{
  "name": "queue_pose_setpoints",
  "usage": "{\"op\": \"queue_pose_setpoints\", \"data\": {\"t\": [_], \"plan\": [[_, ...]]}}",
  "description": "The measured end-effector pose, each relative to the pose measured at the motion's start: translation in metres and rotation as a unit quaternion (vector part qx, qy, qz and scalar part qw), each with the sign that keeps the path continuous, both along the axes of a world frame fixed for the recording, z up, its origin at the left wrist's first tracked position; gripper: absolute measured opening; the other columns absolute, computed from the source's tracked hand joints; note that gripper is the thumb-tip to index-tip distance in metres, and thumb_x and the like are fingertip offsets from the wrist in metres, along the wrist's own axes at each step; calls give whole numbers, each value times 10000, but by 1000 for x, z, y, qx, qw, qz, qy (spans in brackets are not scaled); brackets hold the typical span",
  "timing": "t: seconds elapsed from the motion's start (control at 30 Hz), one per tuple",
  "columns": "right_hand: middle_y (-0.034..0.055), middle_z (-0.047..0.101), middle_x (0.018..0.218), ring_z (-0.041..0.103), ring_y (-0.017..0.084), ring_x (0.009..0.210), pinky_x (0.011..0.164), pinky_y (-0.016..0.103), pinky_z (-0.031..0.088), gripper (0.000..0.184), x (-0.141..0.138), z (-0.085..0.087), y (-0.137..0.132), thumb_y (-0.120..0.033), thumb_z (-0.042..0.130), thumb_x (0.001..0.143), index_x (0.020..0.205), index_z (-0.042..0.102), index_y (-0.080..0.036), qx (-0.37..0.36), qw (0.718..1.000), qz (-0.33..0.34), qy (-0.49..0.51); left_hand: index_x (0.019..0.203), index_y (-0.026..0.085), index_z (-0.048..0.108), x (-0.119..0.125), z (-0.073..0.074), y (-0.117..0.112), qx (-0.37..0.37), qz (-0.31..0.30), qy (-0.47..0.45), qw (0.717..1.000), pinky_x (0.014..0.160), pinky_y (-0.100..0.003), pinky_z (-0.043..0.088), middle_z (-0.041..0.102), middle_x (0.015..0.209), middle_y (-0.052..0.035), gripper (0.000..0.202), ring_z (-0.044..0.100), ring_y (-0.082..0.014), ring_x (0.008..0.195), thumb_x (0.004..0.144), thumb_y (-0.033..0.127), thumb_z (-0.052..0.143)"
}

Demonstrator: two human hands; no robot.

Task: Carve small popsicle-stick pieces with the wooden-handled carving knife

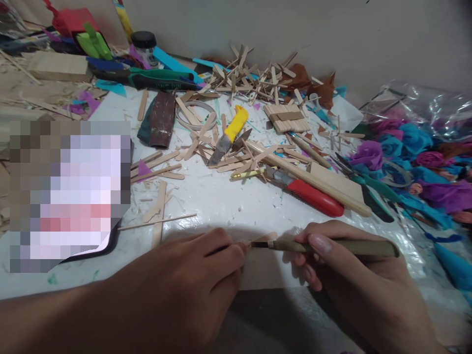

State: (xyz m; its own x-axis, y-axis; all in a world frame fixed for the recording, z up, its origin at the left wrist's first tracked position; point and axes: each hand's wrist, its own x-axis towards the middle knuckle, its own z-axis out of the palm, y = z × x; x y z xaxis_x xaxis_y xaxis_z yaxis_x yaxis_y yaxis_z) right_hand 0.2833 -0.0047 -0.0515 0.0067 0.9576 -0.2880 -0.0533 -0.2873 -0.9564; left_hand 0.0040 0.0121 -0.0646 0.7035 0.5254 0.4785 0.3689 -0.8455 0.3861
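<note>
My right hand (342, 265) is closed around the olive handle of a slim carving tool (332, 247), held nearly level. Its narrow metal blade points left and reaches my left fingertips. My left hand (199, 270) is closed low over the front of the white work surface (206, 201), its fingers pinched together. From those fingers a wooden craft stick (270, 237) sticks out to the right, just behind the blade. The rest of the stick is hidden by my hand.
Beyond my hands lie a red utility knife (315, 196), a yellow one (236, 125) and scattered craft sticks (254, 78). A pixelated phone-like screen (81, 187) is at left. Green-handled scissors (376, 196) and crepe-paper flowers (409, 142) lie at right.
</note>
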Motion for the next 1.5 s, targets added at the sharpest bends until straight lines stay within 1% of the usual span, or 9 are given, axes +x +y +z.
{"op": "queue_pose_setpoints", "data": {"t": [0.27, 0.4, 0.53, 0.6, 0.73, 0.9, 1.07, 1.23, 1.5], "plan": [[48, 821, 753, 729, 124, 618, 562, 173, 593, 144, 3, 3, 3, -407, 989, 949, 934, 963, -266, 41, 998, 45, -28, 1072, 131, 832, 1, 0, 1, 8, 21, 12, 1000, 970, -334, 583, 843, 1124, -35, 680, 714, -203, 1006, 1281, 128, 185], [68, 851, 759, 748, 120, 593, 569, 162, 611, 173, 1, 5, 8, -404, 1040, 887, 950, 971, -258, 11, 999, 27, 32, 1066, 140, 837, 0, 1, -1, 20, 9, 16, 1000, 938, -321, 576, 845, 1117, -27, 699, 715, -189, 984, 1285, 135, 173], [87, 836, 714, 745, 129, 589, 581, 173, 624, 229, -2, 5, 12, -442, 1017, 909, 950, 967, -223, 5, 998, 17, 60, 1018, 149, 836, -2, 1, -1, 20, 12, -1, 1000, 908, -327, 596, 846, 1107, -33, 731, 713, -187, 940, 1281, 137, 154], [87, 834, 699, 741, 130, 569, 559, 169, 616, 220, -2, 3, 12, -436, 1023, 901, 936, 965, -226, 7, 998, 9, 56, 1087, 152, 845, -3, 1, 0, 18, 6, 17, 1000, 916, -318, 616, 842, 1135, -48, 649, 721, -194, 967, 1280, 148, 225], [79, 826, 688, 720, 134, 546, 527, 183, 604, 209, -5, 5, 10, -429, 1042, 879, 916, 961, -240, -2, 999, 5, 49, 1391, 178, 795, -1, 1, 2, 11, -9, 90, 996, 1061, -327, 642, 807, 1321, -102, 295, 733, -240, 1181, 1218, 245, 565], [70, 844, 773, 708, 132, 618, 583, 196, 599, 261, -8, 15, 7, -456, 1082, 816, 903, 951, -248, -55, 998, -22, 18, 1444, 170, 759, 3, 2, 2, 6, -6, 100, 995, 1141, -373, 641, 779, 1410, -143, 324, 720, -278, 1300, 1191, 310, 612], [81, 842, 745, 723, 142, 600, 593, 220, 617, 244, -4, 12, 12, -476, 1013, 909, 975, 967, -246, -17, 999, 17, 48, 1372, 157, 795, -2, 0, 0, 0, -3, 85, 996, 1099, -347, 642, 814, 1311, -125, 322, 744, -250, 1212, 1232, 264, 526], [65, 834, 712, 719, 122, 560, 536, 173, 590, 190, -2, 4, 13, -439, 1005, 923, 928, 958, -255, -2, 999, 3, 44, 1119, 146, 847, -4, 0, -4, -2, 14, 25, 1000, 926, -322, 635, 834, 1126, -75, 578, 730, -207, 982, 1270, 143, 288], [90, 869, 838, 723, 146, 636, 579, 217, 599, 224, -2, 7, 4, -452, 1027, 893, 959, 949, -252, -31, 999, -5, 16, 1041, 155, 827, 0, 2, -1, -4, 18, 5, 1000, 907, -326, 602, 834, 1090, -37, 669, 709, -194, 953, 1284, 147, 204]]}}
